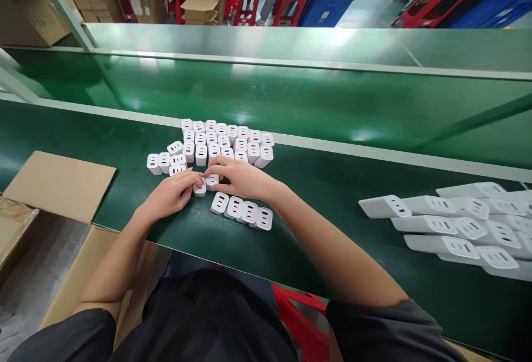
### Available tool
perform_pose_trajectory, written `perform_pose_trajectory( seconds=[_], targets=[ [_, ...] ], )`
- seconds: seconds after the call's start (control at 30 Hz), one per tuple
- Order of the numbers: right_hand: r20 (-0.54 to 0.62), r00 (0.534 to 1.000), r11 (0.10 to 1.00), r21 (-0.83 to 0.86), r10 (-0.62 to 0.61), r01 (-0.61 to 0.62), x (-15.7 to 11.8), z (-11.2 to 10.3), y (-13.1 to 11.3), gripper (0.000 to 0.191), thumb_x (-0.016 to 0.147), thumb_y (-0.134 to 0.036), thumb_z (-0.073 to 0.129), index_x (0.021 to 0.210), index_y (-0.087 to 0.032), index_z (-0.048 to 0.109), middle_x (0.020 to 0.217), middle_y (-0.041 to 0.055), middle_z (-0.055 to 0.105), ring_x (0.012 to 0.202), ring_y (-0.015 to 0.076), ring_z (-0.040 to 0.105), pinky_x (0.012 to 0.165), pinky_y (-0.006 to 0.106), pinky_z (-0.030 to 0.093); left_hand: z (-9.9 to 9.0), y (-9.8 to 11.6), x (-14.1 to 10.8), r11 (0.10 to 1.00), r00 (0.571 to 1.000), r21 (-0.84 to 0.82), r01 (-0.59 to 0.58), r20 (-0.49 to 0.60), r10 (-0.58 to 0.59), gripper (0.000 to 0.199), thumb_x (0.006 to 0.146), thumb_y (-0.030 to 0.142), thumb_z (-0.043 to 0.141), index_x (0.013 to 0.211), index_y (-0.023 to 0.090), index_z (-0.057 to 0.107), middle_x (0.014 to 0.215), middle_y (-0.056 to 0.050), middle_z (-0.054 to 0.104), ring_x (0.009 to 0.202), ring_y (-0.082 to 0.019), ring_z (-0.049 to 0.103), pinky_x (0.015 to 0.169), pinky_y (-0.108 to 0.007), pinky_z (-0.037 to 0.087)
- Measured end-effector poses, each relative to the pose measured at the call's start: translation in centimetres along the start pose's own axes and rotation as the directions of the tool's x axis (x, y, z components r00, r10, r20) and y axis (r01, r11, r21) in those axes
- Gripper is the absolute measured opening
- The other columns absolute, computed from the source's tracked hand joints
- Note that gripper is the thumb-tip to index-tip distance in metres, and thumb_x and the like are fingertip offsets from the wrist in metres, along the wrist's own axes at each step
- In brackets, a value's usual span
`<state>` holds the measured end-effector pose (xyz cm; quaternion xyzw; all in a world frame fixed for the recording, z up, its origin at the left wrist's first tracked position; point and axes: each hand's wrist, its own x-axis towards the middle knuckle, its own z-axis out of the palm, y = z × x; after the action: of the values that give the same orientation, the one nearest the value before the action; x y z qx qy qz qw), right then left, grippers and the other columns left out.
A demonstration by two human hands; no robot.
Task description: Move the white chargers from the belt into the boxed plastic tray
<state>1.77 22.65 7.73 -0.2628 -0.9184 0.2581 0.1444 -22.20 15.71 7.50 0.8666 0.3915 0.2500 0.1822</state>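
Observation:
My left hand has its fingers closed on a white charger that stands on the green table. Right beside it, a second white charger is gripped between the thumb and fingers of my right hand. Behind both hands stands a block of white chargers in uneven rows, their port faces up. A few more chargers sit just left of that block. Nearer to me, below my right wrist, is a short slanted row of chargers.
Many more white chargers stand at the right of the green table. A cardboard flap overlaps the table's left edge, with open boxes below. A pale rail runs behind the chargers, before a green conveyor belt. Red stools stand beyond.

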Motion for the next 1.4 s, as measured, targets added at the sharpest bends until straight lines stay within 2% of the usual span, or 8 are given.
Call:
perform_pose_trajectory(
  seconds=[0.27,0.53,0.7,0.87,1.0,1.1,1.27,1.4],
  targets=[
    [0.076,0.993,0.968,-0.224,-0.094,0.109,1.5,0.5,-2.2,0.039,0.092,-0.034,0.067,0.130,-0.027,0.063,0.122,0.0078,0.056,0.075,0.0153,0.060,0.061,0.028,0.048,-0.3,-0.4,-3.4,0.917,0.902,0.320,0.237,-0.424,-0.085,0.024,0.094,0.012,0.048,0.113,0.021,0.060,0.112,-0.006,0.064,0.109,-0.020,0.057,0.098,-0.036,0.048],
    [0.156,0.985,0.959,-0.262,-0.069,0.108,1.2,1.2,-3.9,0.034,0.096,-0.030,0.063,0.130,-0.027,0.066,0.117,0.0072,0.057,0.079,0.0154,0.061,0.071,0.029,0.050,0.5,-1.8,-4.0,0.853,0.953,0.491,0.176,-0.301,-0.024,0.027,0.096,0.018,0.054,0.122,0.021,0.063,0.126,-0.002,0.066,0.106,-0.021,0.061,0.089,-0.037,0.049],
    [0.230,0.970,0.959,-0.247,-0.079,0.137,0.5,0.8,-5.1,0.032,0.098,-0.029,0.059,0.129,-0.025,0.066,0.116,0.0079,0.058,0.080,0.0159,0.060,0.073,0.030,0.048,0.4,-1.8,-5.5,0.928,0.927,0.321,0.190,-0.369,-0.062,0.018,0.095,0.022,0.060,0.113,0.021,0.064,0.124,-0.001,0.066,0.108,-0.015,0.064,0.094,-0.029,0.051],
    [0.179,0.982,0.981,-0.170,-0.061,0.092,1.9,0.4,-4.6,0.032,0.101,-0.036,0.054,0.126,-0.023,0.068,0.116,0.0086,0.059,0.090,0.0192,0.062,0.079,0.032,0.050,1.3,-1.8,-5.6,0.885,0.889,0.396,0.244,-0.456,-0.041,0.023,0.092,0.036,0.066,0.110,0.020,0.064,0.109,-0.004,0.067,0.096,-0.016,0.066,0.080,-0.025,0.054],
    [0.066,0.998,0.948,-0.318,0.013,0.008,5.0,0.6,-3.9,0.036,0.101,-0.024,0.051,0.135,-0.013,0.060,0.137,0.0131,0.053,0.114,0.0262,0.058,0.089,0.039,0.052,1.5,-2.0,-5.4,0.884,0.889,0.409,0.226,-0.458,-0.015,0.010,0.094,0.026,0.062,0.102,0.020,0.065,0.108,-0.003,0.067,0.097,-0.014,0.065,0.082,-0.024,0.053],
    [0.114,0.993,0.902,-0.428,-0.015,0.063,6.6,1.1,-4.1,0.035,0.100,-0.018,0.051,0.133,-0.009,0.060,0.144,0.0149,0.048,0.126,0.0305,0.050,0.097,0.044,0.051,1.3,-2.0,-5.7,0.898,0.891,0.386,0.212,-0.454,-0.015,0.011,0.094,0.026,0.063,0.102,0.019,0.064,0.109,-0.003,0.068,0.098,-0.014,0.066,0.085,-0.024,0.053],
    [0.167,0.986,0.891,-0.444,-0.022,0.095,6.7,1.7,-5.3,0.034,0.102,-0.016,0.042,0.129,-0.009,0.063,0.131,0.0152,0.057,0.122,0.0294,0.050,0.099,0.041,0.049,2.0,-1.8,-6.0,0.862,0.877,0.416,0.292,-0.476,-0.067,0.032,0.091,0.039,0.068,0.117,0.022,0.065,0.111,-0.006,0.065,0.098,-0.017,0.064,0.081,-0.027,0.053],
    [0.189,0.978,0.906,-0.395,-0.084,0.154,6.3,2.5,-6.3,0.033,0.102,-0.016,0.044,0.125,-0.007,0.065,0.127,0.0173,0.055,0.113,0.0264,0.055,0.096,0.036,0.049,2.1,-1.6,-6.4,0.874,0.850,0.358,0.327,-0.515,-0.107,0.022,0.091,0.031,0.066,0.110,0.021,0.064,0.112,-0.006,0.064,0.101,-0.018,0.063,0.083,-0.027,0.053]
  ],
)
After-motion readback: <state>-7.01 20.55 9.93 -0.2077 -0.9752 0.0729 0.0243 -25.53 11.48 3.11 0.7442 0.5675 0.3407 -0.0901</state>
